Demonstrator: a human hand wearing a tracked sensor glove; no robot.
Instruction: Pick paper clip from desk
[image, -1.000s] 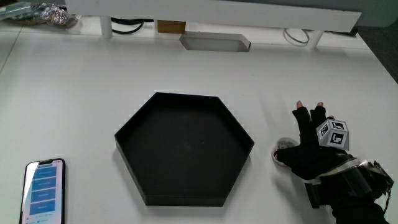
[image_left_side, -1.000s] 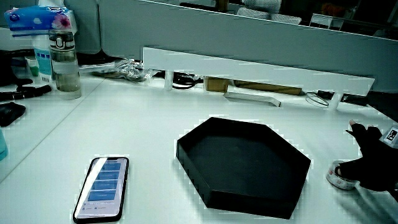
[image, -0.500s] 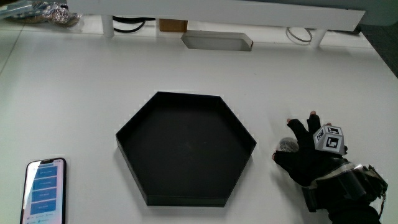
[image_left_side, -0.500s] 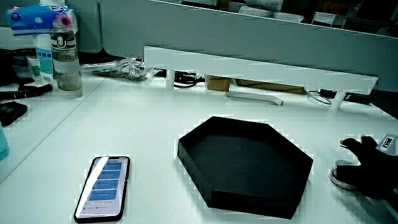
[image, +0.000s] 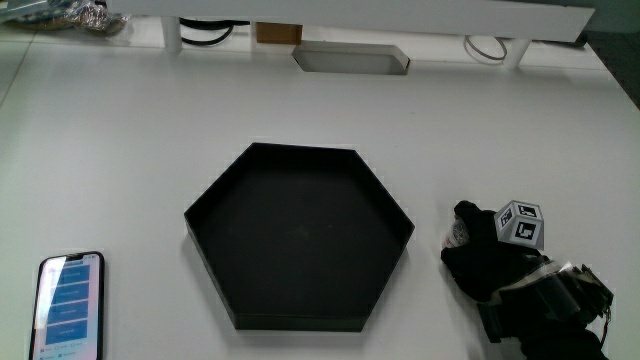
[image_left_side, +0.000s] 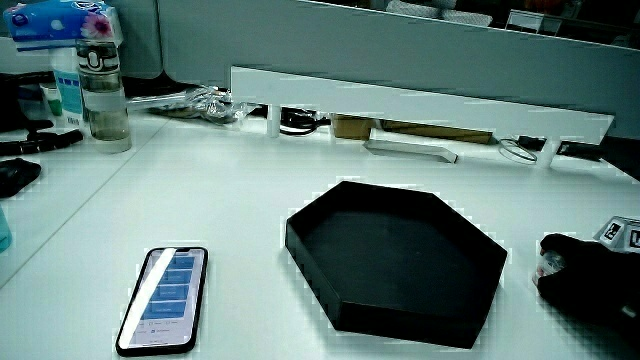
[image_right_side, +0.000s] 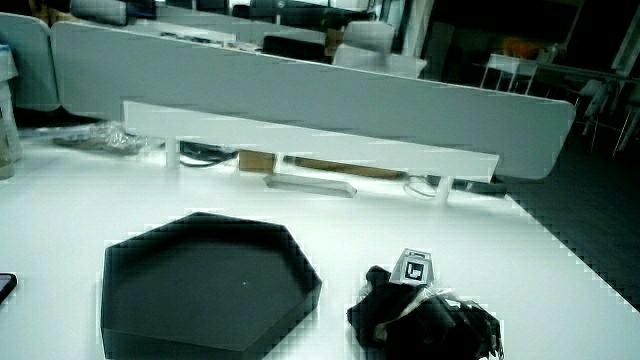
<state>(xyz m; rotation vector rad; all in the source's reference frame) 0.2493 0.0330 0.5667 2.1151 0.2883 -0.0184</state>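
The hand (image: 485, 255) in its black glove rests on the white table beside the black hexagonal tray (image: 300, 150), at the table's edge nearest the person. Its fingers are curled down around a small pale round thing (image: 458, 232), of which only a sliver shows between the fingers. No separate paper clip can be made out. In both side views the hand (image_left_side: 585, 275) (image_right_side: 400, 310) lies low on the table next to the tray (image_left_side: 400, 190) (image_right_side: 200, 218). A pale bit (image_left_side: 545, 268) peeks out under the fingers.
A phone (image: 68, 305) (image_left_side: 165, 298) lies face up near the person, with the tray between it and the hand. A low white shelf (image: 380, 15) with a small white box (image: 350, 60) stands by the partition. A water bottle (image_left_side: 103, 95) stands at a corner.
The fingers, spread over the round thing a second ago, have curled down and closed around it. The hand has drawn slightly nearer to the person. The tray and phone have not moved.
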